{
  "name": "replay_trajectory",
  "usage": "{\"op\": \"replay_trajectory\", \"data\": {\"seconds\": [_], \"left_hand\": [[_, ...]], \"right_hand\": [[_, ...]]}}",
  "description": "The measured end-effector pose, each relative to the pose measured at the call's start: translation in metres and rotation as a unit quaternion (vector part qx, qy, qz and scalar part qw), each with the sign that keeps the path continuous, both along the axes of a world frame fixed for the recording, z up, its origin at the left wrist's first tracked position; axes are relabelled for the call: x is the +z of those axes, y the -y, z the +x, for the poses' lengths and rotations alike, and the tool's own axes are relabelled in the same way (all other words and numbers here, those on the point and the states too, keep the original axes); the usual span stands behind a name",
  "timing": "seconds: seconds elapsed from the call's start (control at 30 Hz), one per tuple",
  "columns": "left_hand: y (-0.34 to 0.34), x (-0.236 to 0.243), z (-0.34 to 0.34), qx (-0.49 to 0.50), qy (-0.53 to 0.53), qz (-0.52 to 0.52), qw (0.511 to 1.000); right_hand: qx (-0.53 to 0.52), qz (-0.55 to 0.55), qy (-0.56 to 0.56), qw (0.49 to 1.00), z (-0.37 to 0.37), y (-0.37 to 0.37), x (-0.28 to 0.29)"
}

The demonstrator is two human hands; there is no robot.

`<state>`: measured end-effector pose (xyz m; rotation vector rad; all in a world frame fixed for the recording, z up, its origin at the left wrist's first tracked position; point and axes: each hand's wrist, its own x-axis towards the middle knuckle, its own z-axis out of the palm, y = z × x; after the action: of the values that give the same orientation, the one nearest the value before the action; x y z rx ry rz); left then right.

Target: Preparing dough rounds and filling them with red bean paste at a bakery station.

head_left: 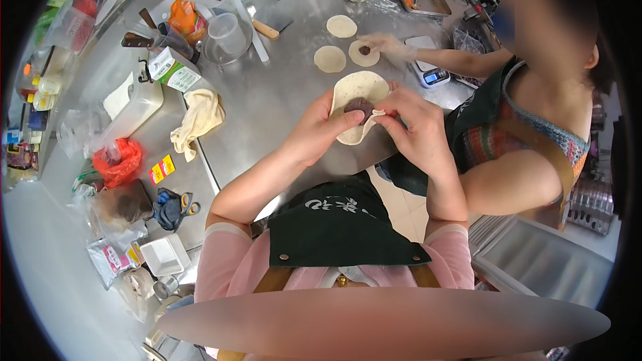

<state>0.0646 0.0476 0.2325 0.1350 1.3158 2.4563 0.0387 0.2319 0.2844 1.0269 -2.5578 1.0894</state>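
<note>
We hold a pale dough round [362, 84] in both hands, above the steel table [264, 117], and we take the dark filling ball [358, 105] in its cup as our landmark. The round's longer spread runs from beyond the ball to its near side, toward our body. Our left hand [314, 128] comes in from the ball's left, its thumb lying against the ball; its other fingers are largely behind the dough, so we cannot tell how they are spread. Our right hand [416, 120] is on the ball's right, thumb and forefinger pinched together on a folded bit of rim just beside it. That fold is nearer the right hand; the rim beyond the ball stands open and unpinched. Farther beyond the ball, a co-worker's hand [389, 47] reaches to a flat dough disc [358, 60].
</note>
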Motion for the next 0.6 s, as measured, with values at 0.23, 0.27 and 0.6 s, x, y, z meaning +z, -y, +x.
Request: {"op": "replay_trajectory", "data": {"seconds": [0.23,0.27,0.6], "left_hand": [[0.006,0.006,0.001,0.028,-0.009,-0.002,1.0],[0.007,0.005,-0.001,0.036,-0.017,-0.001,0.999],[0.01,0.004,0.0,0.039,-0.018,0.015,0.999]], "right_hand": [[-0.105,-0.169,0.11,0.974,0.005,0.015,-0.019],[-0.103,-0.167,0.111,0.974,0.004,0.015,-0.019],[-0.096,-0.149,0.133,0.975,0.005,0.017,-0.021]]}}
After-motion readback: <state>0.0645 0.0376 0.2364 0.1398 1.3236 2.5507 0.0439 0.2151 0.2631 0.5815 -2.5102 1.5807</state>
